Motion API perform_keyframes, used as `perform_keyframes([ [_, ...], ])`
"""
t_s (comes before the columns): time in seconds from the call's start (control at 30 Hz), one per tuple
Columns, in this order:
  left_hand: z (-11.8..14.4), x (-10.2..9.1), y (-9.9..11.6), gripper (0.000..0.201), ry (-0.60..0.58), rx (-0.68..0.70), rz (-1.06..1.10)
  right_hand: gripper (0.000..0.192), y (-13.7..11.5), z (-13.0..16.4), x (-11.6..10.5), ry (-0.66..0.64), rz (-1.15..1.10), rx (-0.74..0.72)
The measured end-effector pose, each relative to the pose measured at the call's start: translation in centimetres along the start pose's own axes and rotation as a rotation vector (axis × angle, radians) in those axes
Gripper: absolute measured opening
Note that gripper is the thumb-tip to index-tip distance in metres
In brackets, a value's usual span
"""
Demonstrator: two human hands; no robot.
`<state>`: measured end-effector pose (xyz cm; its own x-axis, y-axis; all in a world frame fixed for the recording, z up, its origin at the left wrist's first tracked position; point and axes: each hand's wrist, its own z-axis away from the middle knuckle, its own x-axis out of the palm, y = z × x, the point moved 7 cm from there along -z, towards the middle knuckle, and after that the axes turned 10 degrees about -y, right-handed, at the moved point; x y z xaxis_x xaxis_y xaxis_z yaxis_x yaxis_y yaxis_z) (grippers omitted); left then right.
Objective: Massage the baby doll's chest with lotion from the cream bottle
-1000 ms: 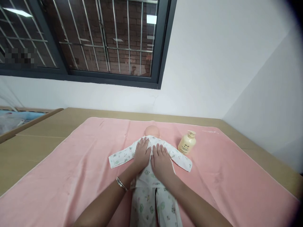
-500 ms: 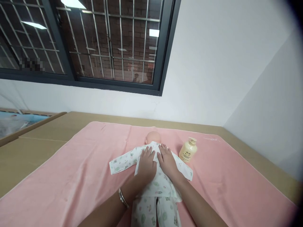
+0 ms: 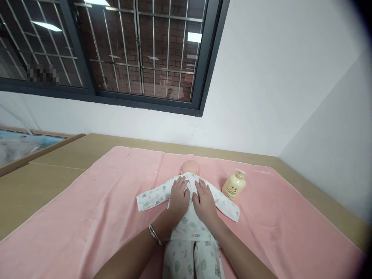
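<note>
Left hand: the left hand (image 3: 179,195) lies flat, palm down, fingers spread and pointing far, on the upper chest of the baby doll (image 3: 190,217); nothing is pinched or gripped.
Left wrist: a thin silver bracelet (image 3: 154,234) circles it, near the doll's waist.
Right hand: the right hand (image 3: 205,201) lies flat just beside the left, fingers a little apart, pressing on the right side of the doll's chest; it grasps nothing.
Gap between hands: narrow, running along the middle of the chest; the thumbs almost meet.
Doll, place: on its back at the middle of the pink towel (image 3: 87,209), head at the far end, legs toward the near edge and cut off by the picture's bottom.
Doll, look: a bald, peach-coloured head (image 3: 190,167) shows just beyond the fingertips; the body wears a white sleepsuit printed with small green and brown figures.
Sleeves: both stretch straight out, one to the left, one to the right, lying flat on the towel.
Bottle: a cream pump bottle (image 3: 234,186) stands upright on the towel, right of the doll's shoulder, near the right sleeve but apart from it.
Towel: spread over a tan table (image 3: 35,182).
Far side: a white wall, with a dark-framed barred window (image 3: 116,54) at the upper left.
</note>
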<state>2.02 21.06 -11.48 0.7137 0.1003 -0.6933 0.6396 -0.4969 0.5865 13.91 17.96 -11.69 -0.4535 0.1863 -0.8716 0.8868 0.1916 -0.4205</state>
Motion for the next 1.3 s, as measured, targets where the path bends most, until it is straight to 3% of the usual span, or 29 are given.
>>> perform_keyframes([
  [0.37,-0.1,-0.2,-0.1,0.041,0.014,0.006,0.022,0.051,-0.2,0.0,-0.3,-0.018,-0.026,0.014],
  [0.57,0.0,0.1,-0.6,0.037,0.031,-0.007,0.087,0.05,1.0,-1.3,-2.1,-0.074,-0.114,0.018],
  [0.7,0.3,0.3,-1.1,0.037,0.07,-0.028,0.152,0.052,0.9,-1.0,-3.3,-0.016,-0.115,0.0],
  [0.83,0.6,0.3,-1.6,0.04,0.116,-0.049,0.197,0.054,-1.8,0.3,-2.4,0.074,0.009,-0.153],
  [0.97,0.8,0.2,-1.7,0.04,0.14,-0.03,0.218,0.053,-3.6,1.1,-0.5,0.024,0.077,-0.25],
  [1.07,0.8,0.1,-1.7,0.04,0.142,-0.027,0.219,0.05,-3.3,1.1,-0.4,0.011,0.05,-0.232],
  [1.23,0.8,0.0,-1.7,0.038,0.16,-0.037,0.218,0.048,-2.2,1.2,-1.5,0.157,0.008,-0.169],
  [1.3,0.7,0.0,-1.6,0.037,0.161,-0.036,0.213,0.049,-2.2,1.1,-0.9,0.121,0.017,-0.167],
])
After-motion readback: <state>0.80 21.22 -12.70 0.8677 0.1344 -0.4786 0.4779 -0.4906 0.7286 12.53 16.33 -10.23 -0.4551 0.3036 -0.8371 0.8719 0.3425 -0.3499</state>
